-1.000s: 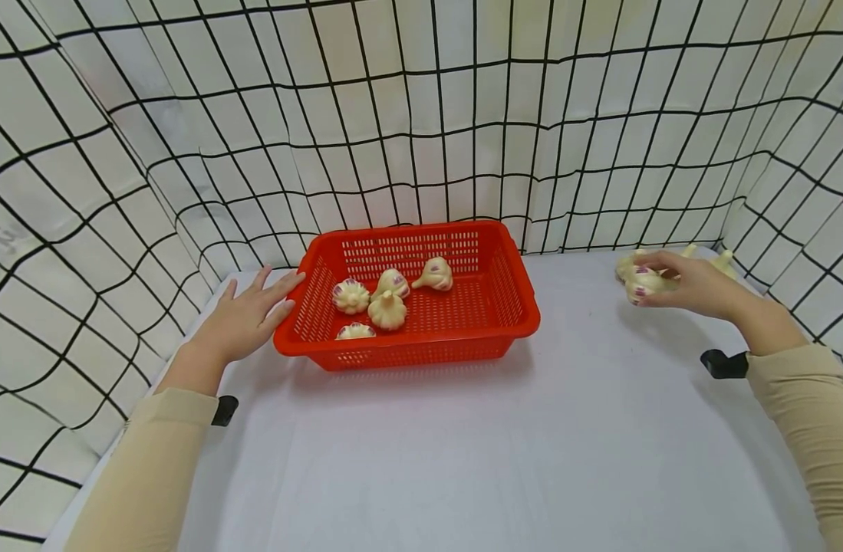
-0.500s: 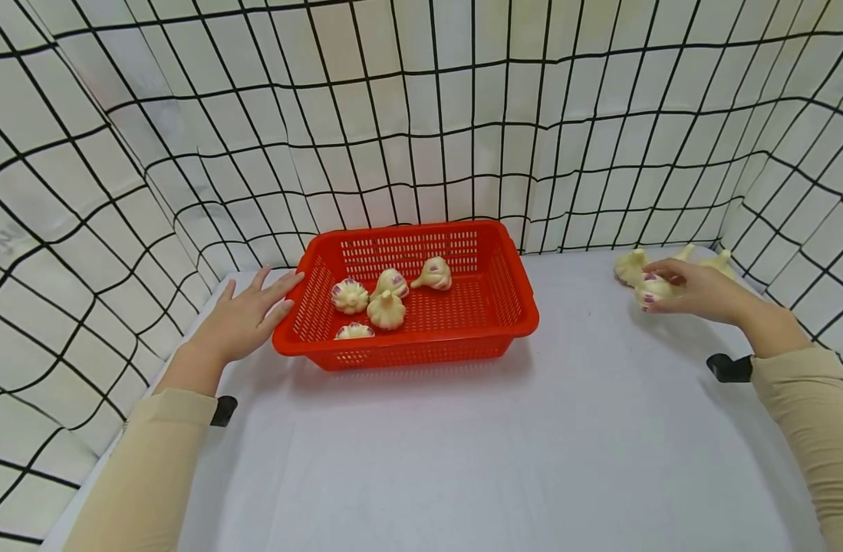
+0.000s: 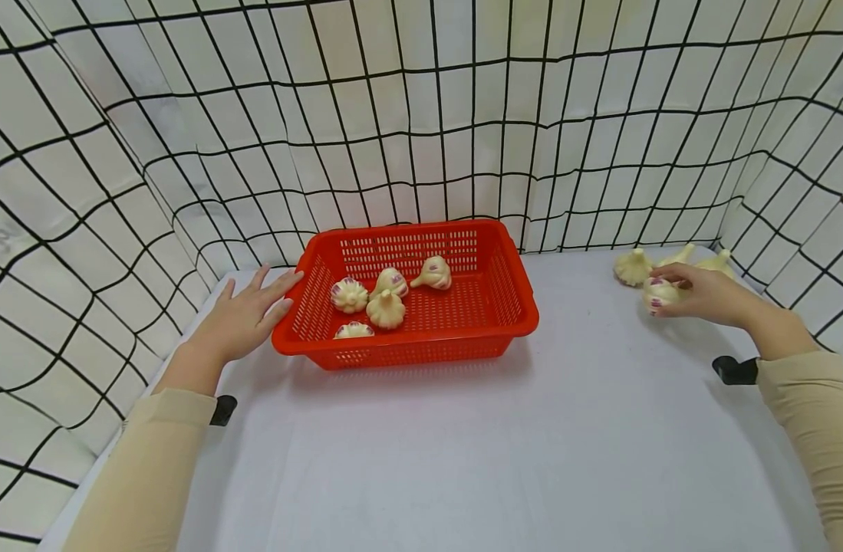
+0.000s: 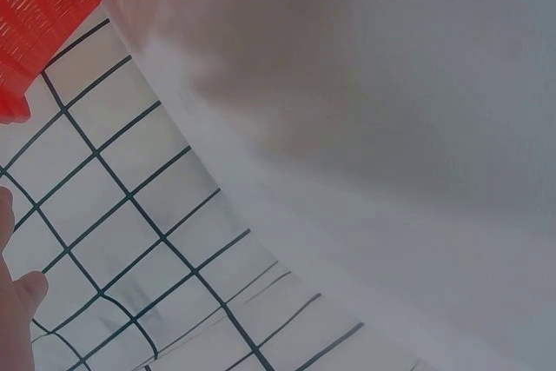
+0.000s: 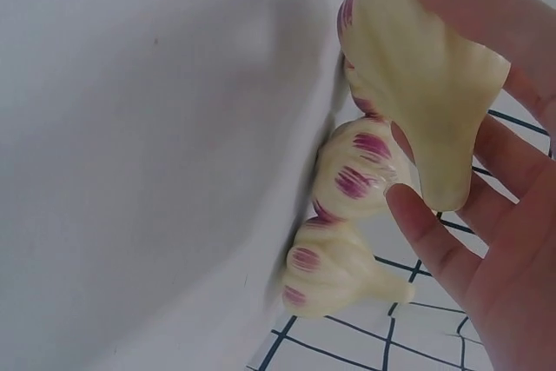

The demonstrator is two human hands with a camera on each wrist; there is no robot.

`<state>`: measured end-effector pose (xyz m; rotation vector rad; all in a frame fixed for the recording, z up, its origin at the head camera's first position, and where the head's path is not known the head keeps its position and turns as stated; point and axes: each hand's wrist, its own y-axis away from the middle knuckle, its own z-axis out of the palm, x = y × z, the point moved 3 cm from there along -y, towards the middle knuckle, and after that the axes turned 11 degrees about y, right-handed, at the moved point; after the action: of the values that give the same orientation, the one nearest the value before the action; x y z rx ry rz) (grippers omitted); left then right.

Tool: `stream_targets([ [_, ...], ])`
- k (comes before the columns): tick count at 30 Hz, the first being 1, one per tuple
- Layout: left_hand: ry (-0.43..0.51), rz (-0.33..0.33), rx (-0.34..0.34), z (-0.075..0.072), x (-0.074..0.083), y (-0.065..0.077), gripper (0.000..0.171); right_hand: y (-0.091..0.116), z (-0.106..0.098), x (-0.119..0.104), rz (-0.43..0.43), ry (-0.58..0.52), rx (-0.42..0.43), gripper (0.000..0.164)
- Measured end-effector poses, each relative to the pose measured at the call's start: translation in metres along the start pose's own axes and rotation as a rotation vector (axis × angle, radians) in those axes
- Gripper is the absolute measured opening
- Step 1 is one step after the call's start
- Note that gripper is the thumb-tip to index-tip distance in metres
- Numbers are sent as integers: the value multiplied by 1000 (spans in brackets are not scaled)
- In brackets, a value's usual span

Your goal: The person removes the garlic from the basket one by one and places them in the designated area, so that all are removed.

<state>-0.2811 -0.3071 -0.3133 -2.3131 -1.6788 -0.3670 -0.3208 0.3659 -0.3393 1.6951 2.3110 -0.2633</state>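
Note:
At the right side of the head view, my right hand (image 3: 707, 291) pinches a garlic bulb (image 3: 660, 295) marked with purple streaks. In the right wrist view the held garlic bulb (image 5: 426, 67) points its stem downward, thumb and fingers on its sides. Behind it lie other bulbs, among them a garlic bulb (image 3: 631, 267) at the left of the group. My left hand (image 3: 238, 318) is spread with straight fingers, its fingertips at the left rim of the red plastic basket (image 3: 421, 335). Inside that basket are several garlic bulbs (image 3: 386, 309), mostly in its left half.
A white-covered table (image 3: 462, 445) lies under everything. Black wire grid panels (image 3: 462, 123) backed with white stand along the back and both sides. The right-hand bulbs lie close to the back right corner.
My right hand has drawn slightly right and toward me with the garlic bulb, uncovering more of the bulb at the left of the group. The left hand and basket stay in place.

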Motion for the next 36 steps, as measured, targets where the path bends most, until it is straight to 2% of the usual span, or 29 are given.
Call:
stream_targets([
  [10, 16, -6, -4, 0, 0, 0, 67, 4, -3, 4, 36, 27, -25, 73],
  [21, 9, -2, -3, 1, -2, -2, 68, -1, -3, 4, 48, 99, -37, 66],
  [31, 4, -5, -1, 1, -1, -2, 68, -8, -2, 6, 58, 115, -44, 67],
  [36, 7, -5, 0, 1, -2, -1, 67, -8, 1, 6, 68, 89, -45, 74],
])
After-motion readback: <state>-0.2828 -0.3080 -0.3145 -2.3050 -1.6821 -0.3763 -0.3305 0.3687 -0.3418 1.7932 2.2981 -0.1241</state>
